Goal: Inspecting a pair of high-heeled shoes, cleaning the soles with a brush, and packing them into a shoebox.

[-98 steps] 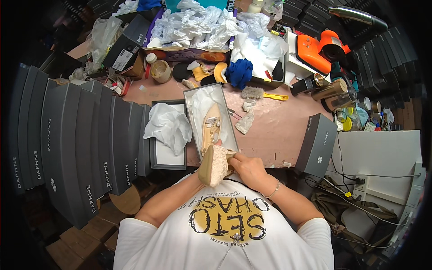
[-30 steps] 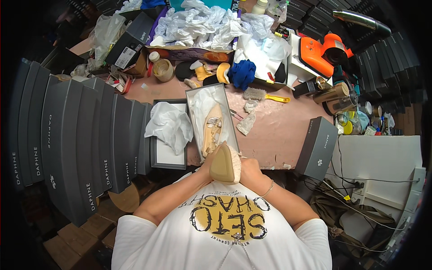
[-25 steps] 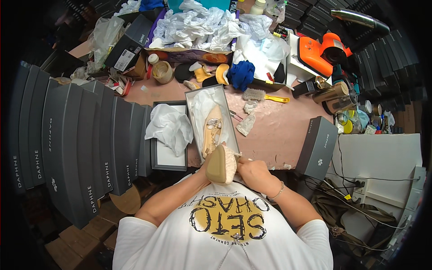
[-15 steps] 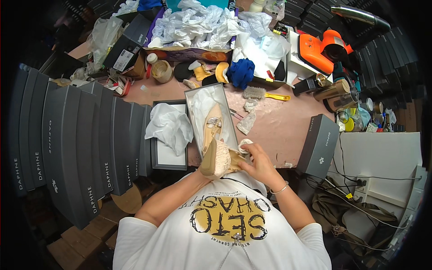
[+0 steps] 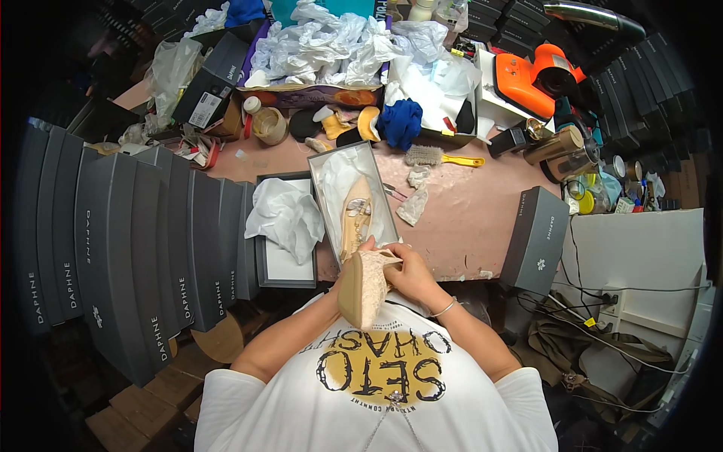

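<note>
A beige lace-covered shoe (image 5: 363, 294) is held close in front of my chest, its toe end pointing down toward me and part of the sole showing. My left hand (image 5: 367, 245) grips it from behind and the left; the shoe hides most of that hand, leaving fingertips at its upper end. My right hand (image 5: 411, 274) is closed on the shoe's upper right edge, fingers pinching near the opening. Just beyond, the matching beige shoe (image 5: 355, 215) with a jewelled strap lies in an open grey shoebox (image 5: 316, 177) lined with white tissue.
Left of the box sits a grey lid (image 5: 285, 280) bearing crumpled tissue paper (image 5: 282, 215). Stacked grey shoeboxes (image 5: 135, 248) line the left side; another shoebox (image 5: 536, 237) stands at right. Further back are a yellow-handled brush (image 5: 452, 160), a blue cloth (image 5: 400, 123) and an orange machine (image 5: 520, 83).
The shoe has turned, its toe end swinging down toward my chest. My right hand has moved left and closed on its edge. A white scrap beside my right fingers is now mostly hidden.
</note>
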